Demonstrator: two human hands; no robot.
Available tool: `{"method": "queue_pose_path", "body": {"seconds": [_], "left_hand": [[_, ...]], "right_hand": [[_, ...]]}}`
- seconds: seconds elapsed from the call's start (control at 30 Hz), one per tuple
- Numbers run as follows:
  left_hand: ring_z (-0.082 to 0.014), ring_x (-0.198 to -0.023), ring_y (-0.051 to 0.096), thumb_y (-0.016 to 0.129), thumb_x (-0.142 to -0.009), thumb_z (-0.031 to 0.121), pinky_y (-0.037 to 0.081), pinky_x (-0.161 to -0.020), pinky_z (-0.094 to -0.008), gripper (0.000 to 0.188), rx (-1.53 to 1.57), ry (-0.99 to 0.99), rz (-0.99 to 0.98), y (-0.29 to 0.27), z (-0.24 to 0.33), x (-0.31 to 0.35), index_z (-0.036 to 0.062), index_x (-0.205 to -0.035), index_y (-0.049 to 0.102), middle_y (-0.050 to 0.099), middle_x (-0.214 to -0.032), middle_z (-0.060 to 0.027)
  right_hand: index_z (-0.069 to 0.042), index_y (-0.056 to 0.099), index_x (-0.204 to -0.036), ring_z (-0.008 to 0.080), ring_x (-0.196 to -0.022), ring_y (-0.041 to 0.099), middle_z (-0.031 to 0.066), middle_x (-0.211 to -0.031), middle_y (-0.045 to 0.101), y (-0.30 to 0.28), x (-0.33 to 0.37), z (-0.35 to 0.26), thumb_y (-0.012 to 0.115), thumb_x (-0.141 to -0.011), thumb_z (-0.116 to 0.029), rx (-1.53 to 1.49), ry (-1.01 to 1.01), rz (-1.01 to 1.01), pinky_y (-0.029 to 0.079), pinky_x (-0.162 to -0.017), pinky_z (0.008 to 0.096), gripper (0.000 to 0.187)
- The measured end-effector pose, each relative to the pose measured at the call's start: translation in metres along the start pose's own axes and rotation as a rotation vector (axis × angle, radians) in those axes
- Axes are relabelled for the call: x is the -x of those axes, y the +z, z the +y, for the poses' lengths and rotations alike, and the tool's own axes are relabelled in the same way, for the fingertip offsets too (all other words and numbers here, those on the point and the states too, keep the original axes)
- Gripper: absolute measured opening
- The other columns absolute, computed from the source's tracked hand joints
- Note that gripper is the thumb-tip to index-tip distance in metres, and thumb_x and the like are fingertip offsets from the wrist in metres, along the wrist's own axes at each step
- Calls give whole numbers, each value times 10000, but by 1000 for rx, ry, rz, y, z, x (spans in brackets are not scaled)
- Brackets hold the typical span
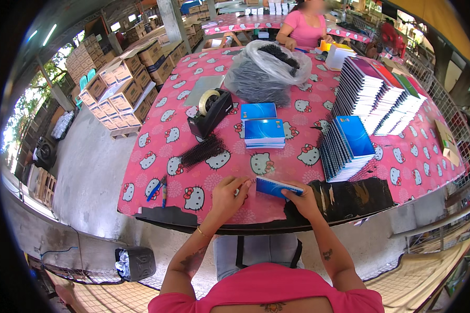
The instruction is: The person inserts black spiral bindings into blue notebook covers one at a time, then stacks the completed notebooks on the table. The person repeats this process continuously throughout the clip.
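Note:
My right hand (303, 199) grips a small blue-covered notebook (271, 188) near the front edge of the table, thumb on its cover. At the notebook's left end, my left hand (229, 196) is closed in a pinch; whatever lies between its fingertips is too small to make out. Beyond my hands sit two short stacks of blue notebooks (264, 133). A pile of loose black binding coils (202, 151) lies to their left. On the right stands a taller stack of blue notebooks with black spiral spines (348, 148).
A tape dispenser (210, 116) and blue-handled pliers (164, 191) are on the left. A clear bag of black coils (266, 73) stands farther back. Tall notebook stacks (378, 96) fill the right. Across the table a person in pink (305, 28) works. Cartons (122, 88) stand beyond.

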State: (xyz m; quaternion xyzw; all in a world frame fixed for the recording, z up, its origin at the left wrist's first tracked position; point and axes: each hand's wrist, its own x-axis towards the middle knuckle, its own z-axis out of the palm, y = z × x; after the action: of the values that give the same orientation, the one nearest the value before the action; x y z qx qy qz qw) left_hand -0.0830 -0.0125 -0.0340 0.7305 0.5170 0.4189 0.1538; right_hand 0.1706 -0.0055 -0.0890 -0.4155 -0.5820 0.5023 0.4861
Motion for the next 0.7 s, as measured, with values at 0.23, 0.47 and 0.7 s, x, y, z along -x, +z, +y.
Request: {"method": "queue_pose_path", "body": {"seconds": [0.23,0.47,0.7], "left_hand": [[-307,-658,619,705,-906,231,483,-600,-409,214,90,58,-147,-5,-19,-16,41,-1002,680,636,-839,-121],[-339,-824,582,730,-882,204,476,-694,-419,278,-2,272,-390,-10,-28,-32,49,-1092,634,592,-945,-140],[-358,-1267,467,657,-911,358,311,-1040,-600,535,-659,368,-43,24,14,24,73,-1352,559,526,-1364,-128]], "right_hand": [[-7,707,-1155,63,-799,550,6,-958,689,-3,2,5,707,-907,-42,-15,-12,-41,455,-716,230,251],[-5,705,-1155,92,-911,604,31,-1013,711,-5,4,-7,702,-911,-43,62,-25,-111,480,-829,258,247],[24,699,-1149,94,-944,626,61,-1046,719,19,15,-29,710,-932,-103,-99,61,99,497,-857,267,251]]}}
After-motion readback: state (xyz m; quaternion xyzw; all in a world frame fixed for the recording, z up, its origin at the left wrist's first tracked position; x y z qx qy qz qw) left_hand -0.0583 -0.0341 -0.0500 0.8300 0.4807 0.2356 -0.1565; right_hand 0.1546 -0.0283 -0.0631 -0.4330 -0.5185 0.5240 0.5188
